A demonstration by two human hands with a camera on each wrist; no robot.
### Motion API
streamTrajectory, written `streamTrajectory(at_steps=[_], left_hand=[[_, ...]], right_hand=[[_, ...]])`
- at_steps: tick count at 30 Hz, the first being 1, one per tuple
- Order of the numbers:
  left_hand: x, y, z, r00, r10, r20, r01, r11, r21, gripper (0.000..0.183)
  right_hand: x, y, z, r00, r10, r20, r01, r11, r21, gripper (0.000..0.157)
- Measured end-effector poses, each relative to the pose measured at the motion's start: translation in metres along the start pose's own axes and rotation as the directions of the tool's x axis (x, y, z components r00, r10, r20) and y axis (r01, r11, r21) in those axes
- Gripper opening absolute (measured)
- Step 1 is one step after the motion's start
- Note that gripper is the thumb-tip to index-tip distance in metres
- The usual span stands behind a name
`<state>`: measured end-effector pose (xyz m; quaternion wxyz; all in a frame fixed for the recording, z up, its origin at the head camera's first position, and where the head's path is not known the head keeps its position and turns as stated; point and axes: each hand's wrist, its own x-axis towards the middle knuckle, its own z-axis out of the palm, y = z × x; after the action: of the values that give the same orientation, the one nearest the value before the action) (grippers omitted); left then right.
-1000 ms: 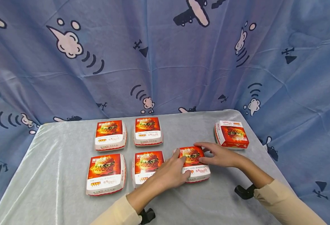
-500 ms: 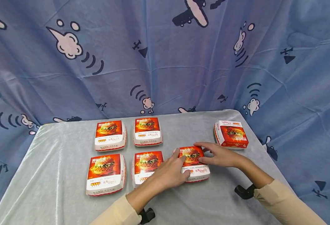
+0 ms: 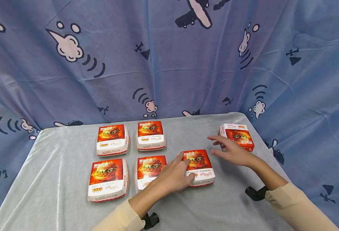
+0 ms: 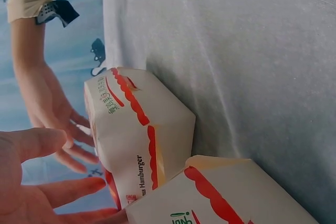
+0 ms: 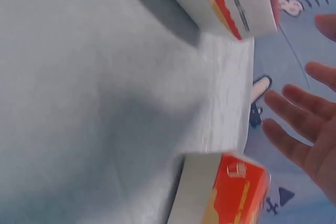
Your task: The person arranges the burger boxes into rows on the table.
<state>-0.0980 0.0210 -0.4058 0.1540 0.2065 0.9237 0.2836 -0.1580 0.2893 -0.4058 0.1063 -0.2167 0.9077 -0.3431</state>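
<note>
My left hand [image 3: 173,176] rests on the burger box [image 3: 201,165] in the front row's right place, its fingers lying over the left side of the red-and-white lid. In the left wrist view those fingers reach across to the upright white side of this box [image 4: 131,129]. My right hand [image 3: 233,152] hovers off the lid's right side with fingers spread, holding nothing. It overlaps another burger box [image 3: 240,138], turned the other way round, at the far right. The right wrist view has the spread fingers [image 5: 299,114] apart from both boxes.
Two burger boxes stand in the back row, one at left [image 3: 111,139] and one at centre [image 3: 151,134]. In front of them are a left box [image 3: 108,178] and a middle box [image 3: 150,168], partly behind my left forearm. A grey cloth [image 3: 56,166] covers the table; a blue curtain [image 3: 169,64] hangs behind.
My right hand has let go of the front-right box and moved up and to the right, toward the far right box. The left hand stays on its box.
</note>
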Motion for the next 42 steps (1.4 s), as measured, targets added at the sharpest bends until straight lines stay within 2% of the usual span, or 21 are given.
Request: streamTrajectory(at_steps=[5,12,16,19,22,25,29,34,42], left_hand=[[0.000,-0.001,-0.002,1.000,0.011,-0.013,-0.011,1.000,-0.005,0.050],[0.005,-0.005,-0.016,0.991,0.056,-0.123,-0.067,0.994,-0.089,0.050],[0.011,-0.009,-0.024,0.975,0.070,-0.210,-0.105,0.982,-0.159,0.051],[0.017,-0.014,-0.029,0.962,0.058,-0.265,-0.117,0.970,-0.212,0.054],[0.025,-0.020,-0.033,0.951,0.036,-0.306,-0.114,0.964,-0.241,0.057],[0.033,-0.026,-0.035,0.945,0.012,-0.326,-0.100,0.962,-0.254,0.061],[0.041,-0.030,-0.039,0.948,-0.018,-0.318,-0.072,0.960,-0.270,0.066],[0.048,-0.030,-0.045,0.951,-0.027,-0.309,-0.066,0.956,-0.285,0.068],[0.057,-0.027,-0.048,0.952,-0.039,-0.303,-0.054,0.955,-0.291,0.068]], right_hand=[[0.000,0.008,-0.016,0.992,0.037,-0.123,-0.041,0.998,-0.037,0.053],[-0.002,0.035,-0.027,0.953,0.097,-0.287,-0.121,0.991,-0.065,0.060],[-0.004,0.050,-0.032,0.910,0.178,-0.376,-0.207,0.978,-0.039,0.062],[-0.005,0.057,-0.035,0.861,0.282,-0.424,-0.313,0.950,-0.003,0.061],[-0.006,0.062,-0.036,0.817,0.384,-0.431,-0.407,0.913,0.041,0.063],[-0.006,0.064,-0.037,0.794,0.460,-0.398,-0.462,0.882,0.097,0.065],[-0.007,0.065,-0.036,0.778,0.521,-0.351,-0.503,0.852,0.148,0.067],[-0.004,0.067,-0.035,0.777,0.530,-0.340,-0.510,0.846,0.155,0.067],[0.002,0.065,-0.030,0.802,0.517,-0.301,-0.507,0.854,0.118,0.068]])
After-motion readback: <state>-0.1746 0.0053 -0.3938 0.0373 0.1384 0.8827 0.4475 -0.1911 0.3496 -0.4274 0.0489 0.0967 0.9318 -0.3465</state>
